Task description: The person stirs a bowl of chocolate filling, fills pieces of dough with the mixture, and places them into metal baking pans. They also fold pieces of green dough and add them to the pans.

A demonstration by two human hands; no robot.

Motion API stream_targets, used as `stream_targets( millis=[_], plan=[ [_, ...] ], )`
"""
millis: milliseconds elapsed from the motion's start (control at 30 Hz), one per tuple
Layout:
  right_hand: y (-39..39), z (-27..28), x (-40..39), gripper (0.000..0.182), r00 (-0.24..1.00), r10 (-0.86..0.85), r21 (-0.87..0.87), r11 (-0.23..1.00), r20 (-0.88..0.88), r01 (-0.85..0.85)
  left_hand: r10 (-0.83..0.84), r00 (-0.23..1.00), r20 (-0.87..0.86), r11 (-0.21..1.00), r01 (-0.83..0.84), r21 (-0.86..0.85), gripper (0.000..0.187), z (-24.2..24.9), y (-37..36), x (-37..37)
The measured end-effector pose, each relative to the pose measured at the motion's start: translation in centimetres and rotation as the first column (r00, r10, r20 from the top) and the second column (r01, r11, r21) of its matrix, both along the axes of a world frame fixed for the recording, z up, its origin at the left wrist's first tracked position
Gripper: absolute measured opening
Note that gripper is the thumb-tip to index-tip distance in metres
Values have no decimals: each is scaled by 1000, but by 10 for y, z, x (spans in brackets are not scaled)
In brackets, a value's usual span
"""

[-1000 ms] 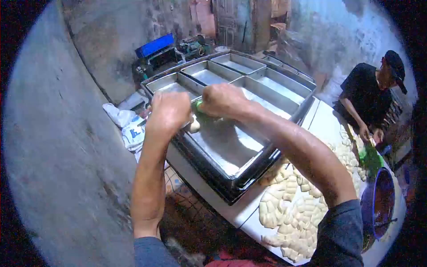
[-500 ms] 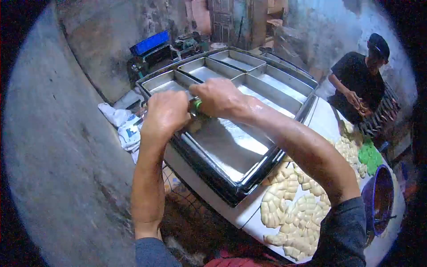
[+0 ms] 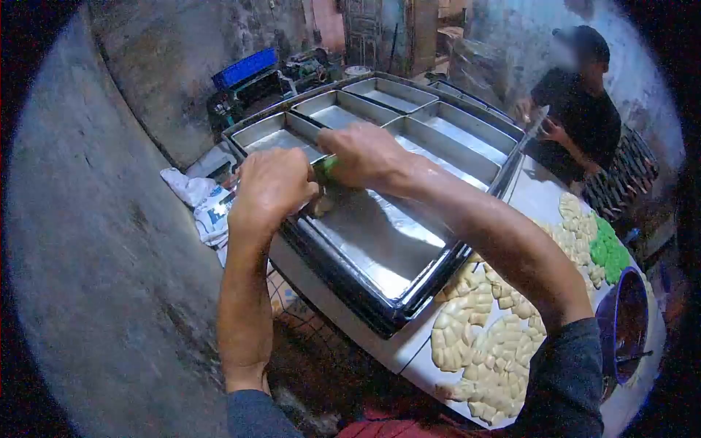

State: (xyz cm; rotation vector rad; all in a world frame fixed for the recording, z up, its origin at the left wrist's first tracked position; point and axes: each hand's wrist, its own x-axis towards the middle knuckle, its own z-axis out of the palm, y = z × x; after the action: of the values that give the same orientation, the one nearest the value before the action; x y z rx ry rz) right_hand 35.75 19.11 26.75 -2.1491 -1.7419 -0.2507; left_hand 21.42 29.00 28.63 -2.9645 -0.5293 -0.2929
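Both hands are over the near-left metal baking tin [image 3: 398,226], one of several set in a dark frame [image 3: 391,321]. My left hand [image 3: 274,186] is closed at the tin's left end, its fingertips mostly hidden. Just beside them a small pale lump of dough [image 3: 321,206] shows. My right hand [image 3: 361,155] is curled close by, with a bit of green dough [image 3: 328,165] showing under its fingers. The two hands are almost touching.
White table [image 3: 420,356] carries many pale dough pieces [image 3: 489,350], green dough [image 3: 607,248] and a purple basin [image 3: 621,325]. Across it a person [image 3: 577,109] in black works beside a dark slatted rack [image 3: 621,179]. A wall [image 3: 109,241] runs along my left; white sacks [image 3: 212,208] lie beside the frame.
My hands stay almost in place over the tin, with the green dough less visible now. Across the table, the person has straightened up and raised their hands, holding something pale.
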Motion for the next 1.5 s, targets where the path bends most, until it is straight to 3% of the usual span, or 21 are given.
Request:
stream_targets(
  millis=[133, 233, 267, 367, 400, 533, 667, 767, 833, 867, 967, 1000, 1067, 1100, 1167, 1200, 1300, 1333, 1367, 1433, 1500],
  plan=[
    [-10, 19, 0, 26, 982, -14, 106, 994, -190, 35, 10, 1000, 19, 1000, -10, 21, 23, 2, -5, -3],
    [-12, 8, -5, 25, 976, -41, -231, 973, -215, -10, 29, 1000, -6, 999, -29, -13, 24, 6, -8, -3],
    [-7, -7, 3, 23, 994, 2, -174, 985, -113, -21, 30, 1000, -9, 999, -30, -27, 25, 5, -6, -3],
    [-15, 12, -2, 22, 969, -34, -267, 963, -246, -34, 15, 1000, 25, 994, -12, -107, 27, 9, -10, -4],
    [-17, 12, 2, 21, 994, 27, -187, 981, -103, -46, -11, 998, 62, 993, 18, -113, 27, 6, -8, -5],
    [-20, 14, 10, 15, 997, -80, 35, 996, 17, 79, -111, 979, 172, 983, 134, -126, 27, 3, -7, -8],
    [-29, 27, -3, 14, 984, -66, -267, 957, 165, 109, -193, 978, 79, 976, 200, -88, 29, 4, -4, 11],
    [-25, 14, 1, 16, 962, 13, -257, 965, 272, 59, -166, 985, -36, 986, 167, 19, 27, 3, -7, 24],
    [-22, 18, 0, 21, 985, 2, -295, 954, 170, 49, -228, 974, -13, 971, 228, 64, 26, 1, -5, 28],
    [-23, 18, 2, 21, 992, 6, -272, 962, 123, 28, -200, 979, -37, 980, 200, 9, 27, 1, -5, 27],
    [-24, 15, 8, 22, 998, 34, -215, 976, -43, -43, -354, 933, -69, 927, 340, -159, 28, 9, 9, 24],
    [-22, 17, 10, 23, 992, 57, -207, 975, -113, -79, -338, 941, 3, 931, 335, -147, 27, 9, 16, 22],
    [-28, 14, 9, 26, 973, 65, -183, 977, -222, -107, -362, 931, -55, 898, 332, -289, 30, 7, 25, 28],
    [-29, 11, 11, 26, 985, 49, -164, 984, -165, -76, -368, 927, -72, 886, 326, -328, 30, 10, 23, 27],
    [-26, 8, 17, 27, 999, 14, -118, 993, -44, -19, -313, 948, 53, 866, 308, -393, 33, 14, 14, 20],
    [-32, 14, 12, 24, 1000, -9, -141, 990, 8, 10, -328, 942, 70, 886, 332, -323, 38, 13, 17, 18],
    [-36, 17, 2, 21, 996, 6, -267, 963, 85, 17, -243, 962, -121, 946, 208, -250, 39, 22, -5, 15],
    [-35, 13, 7, 21, 989, 98, -298, 953, 113, -60, -237, 968, -78, 954, 217, -205, 37, 9, 1, 22],
    [-32, 10, 6, 22, 990, 85, -285, 957, 111, -50, -212, 974, -86, 977, 213, 13, 34, -2, 1, 30],
    [-25, 8, 1, 22, 993, 53, -256, 966, 109, -24, -182, 979, -92, 970, 194, 147, 33, -6, -3, 34],
    [-24, 9, 3, 26, 999, -19, -247, 969, 32, 26, -266, 962, -67, 955, 253, -156, 32, 1, 6, 30]
  ],
)
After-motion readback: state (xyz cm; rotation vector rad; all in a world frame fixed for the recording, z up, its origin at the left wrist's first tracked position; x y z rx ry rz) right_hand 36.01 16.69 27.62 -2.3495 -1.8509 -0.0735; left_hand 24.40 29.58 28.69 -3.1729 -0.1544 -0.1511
